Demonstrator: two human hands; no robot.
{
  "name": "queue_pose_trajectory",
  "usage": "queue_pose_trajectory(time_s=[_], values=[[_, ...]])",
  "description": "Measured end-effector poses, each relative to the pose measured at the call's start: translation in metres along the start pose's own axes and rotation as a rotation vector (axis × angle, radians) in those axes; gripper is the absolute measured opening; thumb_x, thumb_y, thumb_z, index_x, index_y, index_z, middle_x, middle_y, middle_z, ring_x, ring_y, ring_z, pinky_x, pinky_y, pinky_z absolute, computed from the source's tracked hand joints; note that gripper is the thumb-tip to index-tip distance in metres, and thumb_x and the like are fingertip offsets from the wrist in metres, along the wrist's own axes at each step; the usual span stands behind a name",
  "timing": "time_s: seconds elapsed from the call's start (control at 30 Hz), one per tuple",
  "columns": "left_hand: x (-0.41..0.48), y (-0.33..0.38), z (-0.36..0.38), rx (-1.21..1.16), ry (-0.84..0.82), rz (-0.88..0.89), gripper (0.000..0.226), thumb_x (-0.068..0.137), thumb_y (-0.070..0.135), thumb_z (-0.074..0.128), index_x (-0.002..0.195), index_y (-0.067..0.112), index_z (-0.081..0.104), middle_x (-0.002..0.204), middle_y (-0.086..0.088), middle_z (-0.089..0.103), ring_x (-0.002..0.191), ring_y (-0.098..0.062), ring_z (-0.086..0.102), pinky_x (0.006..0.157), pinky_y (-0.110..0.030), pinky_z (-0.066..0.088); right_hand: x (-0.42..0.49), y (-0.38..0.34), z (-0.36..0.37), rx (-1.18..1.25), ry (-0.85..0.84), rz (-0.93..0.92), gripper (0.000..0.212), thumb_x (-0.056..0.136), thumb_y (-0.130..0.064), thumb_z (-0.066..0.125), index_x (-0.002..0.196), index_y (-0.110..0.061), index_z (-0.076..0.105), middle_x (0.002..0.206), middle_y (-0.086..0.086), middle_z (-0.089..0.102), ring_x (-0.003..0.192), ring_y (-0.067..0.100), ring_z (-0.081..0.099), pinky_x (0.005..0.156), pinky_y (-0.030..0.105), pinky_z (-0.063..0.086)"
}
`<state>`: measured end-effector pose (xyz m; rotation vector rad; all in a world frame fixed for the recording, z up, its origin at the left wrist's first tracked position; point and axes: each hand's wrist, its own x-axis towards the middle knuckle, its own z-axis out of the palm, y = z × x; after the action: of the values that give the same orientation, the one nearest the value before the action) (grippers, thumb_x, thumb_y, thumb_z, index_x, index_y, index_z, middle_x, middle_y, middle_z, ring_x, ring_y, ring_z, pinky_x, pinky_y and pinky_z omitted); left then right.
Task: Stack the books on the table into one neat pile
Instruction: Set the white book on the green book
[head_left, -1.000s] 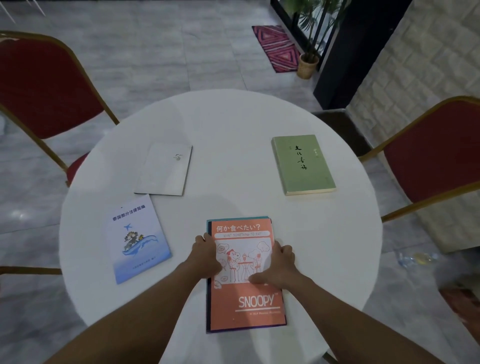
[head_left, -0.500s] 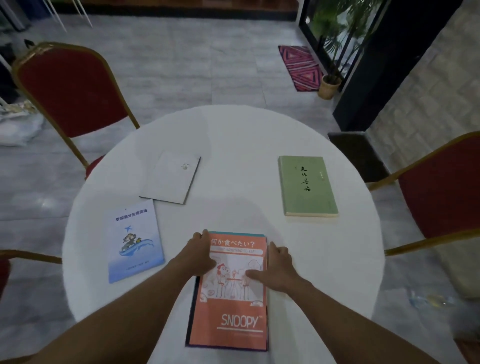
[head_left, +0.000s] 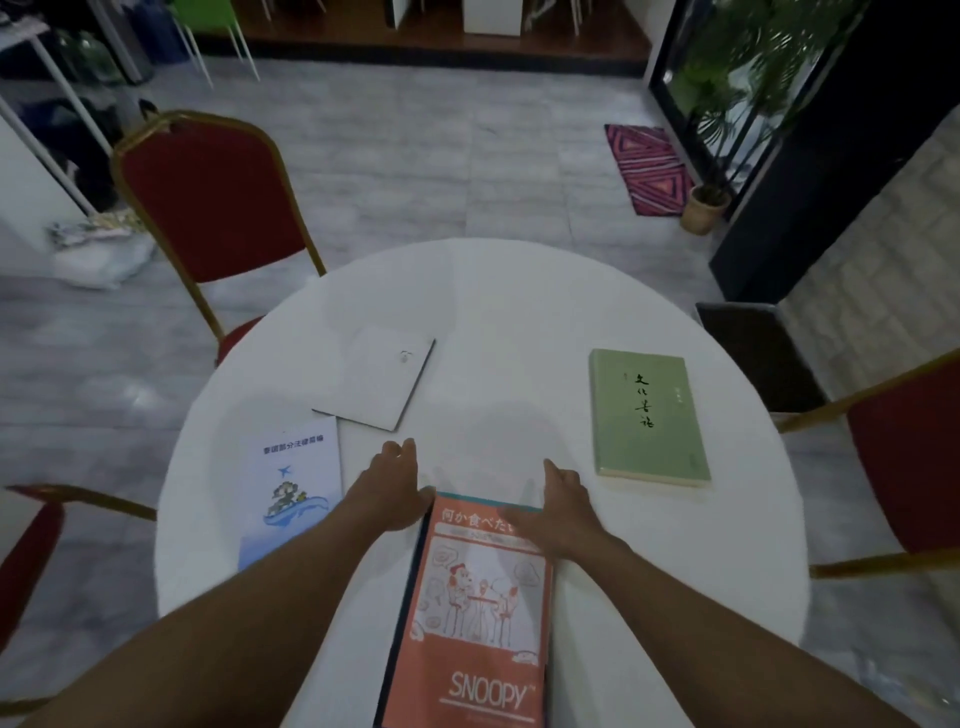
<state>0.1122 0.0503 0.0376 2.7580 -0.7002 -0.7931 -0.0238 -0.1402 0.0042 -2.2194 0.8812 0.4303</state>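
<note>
An orange Snoopy book (head_left: 475, 618) lies at the near edge of the round white table (head_left: 519, 291), on top of a dark blue book whose edge shows along its left side. My left hand (head_left: 389, 483) hovers at the pile's far left corner, fingers extended and empty. My right hand (head_left: 558, 506) is over the far right corner, fingers stretched forward, holding nothing. A white-and-blue booklet (head_left: 291, 488) lies to the left, a white book (head_left: 376, 382) beyond it, and a green book (head_left: 647, 415) to the right.
Red chairs with gold frames stand at the far left (head_left: 208, 208), near left (head_left: 31, 551) and right (head_left: 904, 457). A potted plant (head_left: 704, 208) and a striped mat (head_left: 647, 166) lie on the grey floor beyond the table.
Both hands have lifted off the Snoopy cover and moved forward past its far edge. The camera has tilted up, so the pile sits lower in view.
</note>
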Motion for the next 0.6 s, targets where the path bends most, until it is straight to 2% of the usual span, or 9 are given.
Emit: queue_pose_trajectory(time_s=[0.3,0.47,0.6], values=[[0.057,-0.057,-0.032,-0.011,0.049,-0.055,0.073,0.094,0.041,0.052,0.150,0.005,0.021,0.149,-0.019,0.030,0.138,-0.035,0.034,0.111,-0.047,0.037,0.055,-0.077,0.018,0.067,0.016,-0.055,0.104,0.081,-0.064,0.066,0.158,-0.017,0.015,0.159,0.008,0.024,0.145,0.028,0.030,0.115,0.039,0.032],[0.097,-0.092,-0.045,0.003,0.096,-0.099,0.064,0.094,0.038,0.052,0.144,0.004,0.031,0.143,-0.021,0.036,0.129,-0.041,0.042,0.105,-0.047,0.041,0.090,-0.124,0.042,0.105,-0.026,-0.074,0.101,0.086,-0.061,0.063,0.159,-0.016,0.010,0.161,0.009,0.020,0.148,0.027,0.027,0.117,0.039,0.029],[0.125,-0.117,-0.049,-0.029,0.150,-0.138,0.064,0.093,0.038,0.054,0.144,0.007,0.032,0.152,-0.020,0.027,0.139,-0.039,0.030,0.110,-0.047,0.035,0.115,-0.156,0.066,0.128,-0.069,-0.099,0.100,0.088,-0.058,0.063,0.160,-0.017,0.006,0.161,0.009,0.018,0.147,0.026,0.027,0.116,0.035,0.027]])
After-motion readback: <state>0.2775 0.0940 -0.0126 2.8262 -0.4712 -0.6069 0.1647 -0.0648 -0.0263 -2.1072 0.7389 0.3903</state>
